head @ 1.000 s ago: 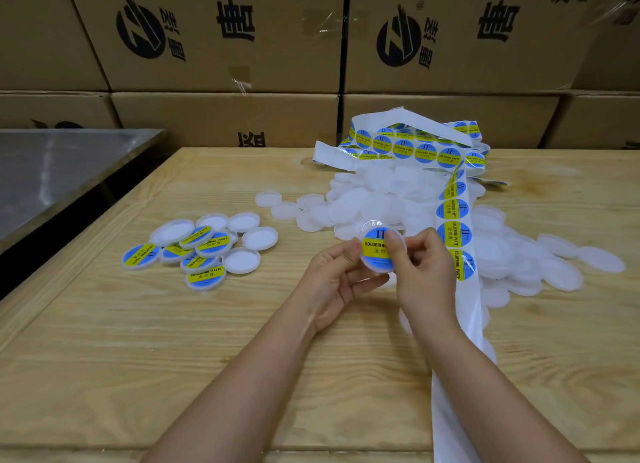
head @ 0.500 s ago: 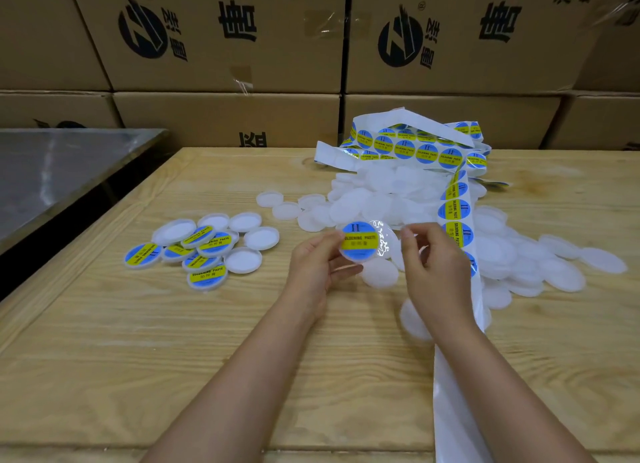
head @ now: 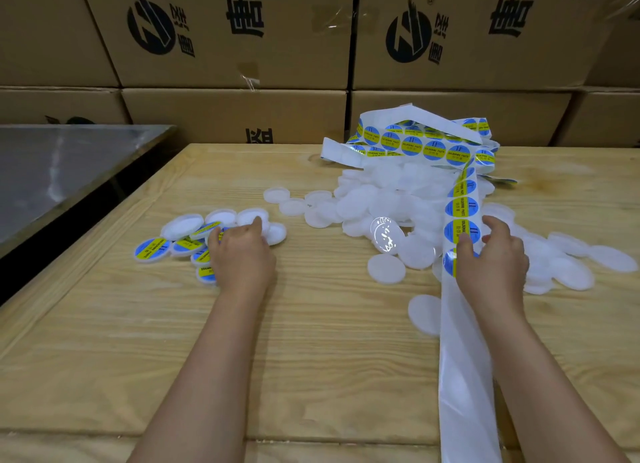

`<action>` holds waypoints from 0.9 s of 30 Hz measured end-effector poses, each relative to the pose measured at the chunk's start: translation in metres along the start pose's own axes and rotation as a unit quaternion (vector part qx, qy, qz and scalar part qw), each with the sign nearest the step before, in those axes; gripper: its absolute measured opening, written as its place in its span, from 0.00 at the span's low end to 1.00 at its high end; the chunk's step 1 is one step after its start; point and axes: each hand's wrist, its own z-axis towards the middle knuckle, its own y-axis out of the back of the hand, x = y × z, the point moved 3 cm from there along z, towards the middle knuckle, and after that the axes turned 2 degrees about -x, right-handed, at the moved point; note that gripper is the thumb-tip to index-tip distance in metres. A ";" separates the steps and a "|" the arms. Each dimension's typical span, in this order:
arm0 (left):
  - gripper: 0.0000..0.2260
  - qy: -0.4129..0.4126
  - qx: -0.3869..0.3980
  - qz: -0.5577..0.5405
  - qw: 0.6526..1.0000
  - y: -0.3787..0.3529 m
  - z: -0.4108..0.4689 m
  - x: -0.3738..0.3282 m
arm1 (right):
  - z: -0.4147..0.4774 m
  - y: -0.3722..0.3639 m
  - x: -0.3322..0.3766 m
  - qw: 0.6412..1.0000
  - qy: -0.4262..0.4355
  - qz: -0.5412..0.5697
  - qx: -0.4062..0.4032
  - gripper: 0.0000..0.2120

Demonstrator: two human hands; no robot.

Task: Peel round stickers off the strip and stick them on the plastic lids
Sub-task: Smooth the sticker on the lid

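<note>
**Strip:** the sticker strip (head: 462, 216) runs from a tangled heap at the back of the wooden table (head: 311, 358), down over the lids, and off the near edge. Blue-and-yellow stickers are left on its upper run. The backing below the right hand (head: 495, 258) is bare.

**Right hand:** the thumb lies across the lowest sticker (head: 449, 266). The fingers are loosely bent just beside the strip's right edge. I see no closed pinch.

**Left hand:** the left hand (head: 242, 251) is well apart, knuckles up over the labelled lids (head: 152, 249). Its fingers curl down onto that cluster. I cannot tell if a lid is under them.

**Blank lids:** the blank lids (head: 386, 268) are heaped between and behind the hands. A glossy clear disc (head: 386, 235) lies among them.

**Step (judgement):** this is the changeover between lids. One finished lid goes to the left pile while the right hand goes for the next sticker.

**Next move (judgement):** the thumb must lift that sticker's edge and peel it without creasing it. The left hand must cross over and pick one blank lid from the heap. The backing is unweighted and may slide.

**Surroundings:** printed cartons (head: 242, 46) are stacked behind, with a metal surface (head: 52, 171) to the left.
</note>
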 end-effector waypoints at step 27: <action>0.25 -0.259 0.101 -0.394 0.876 0.018 -0.065 -0.131 | -0.005 0.001 0.013 0.977 -0.005 0.203 0.062 0.11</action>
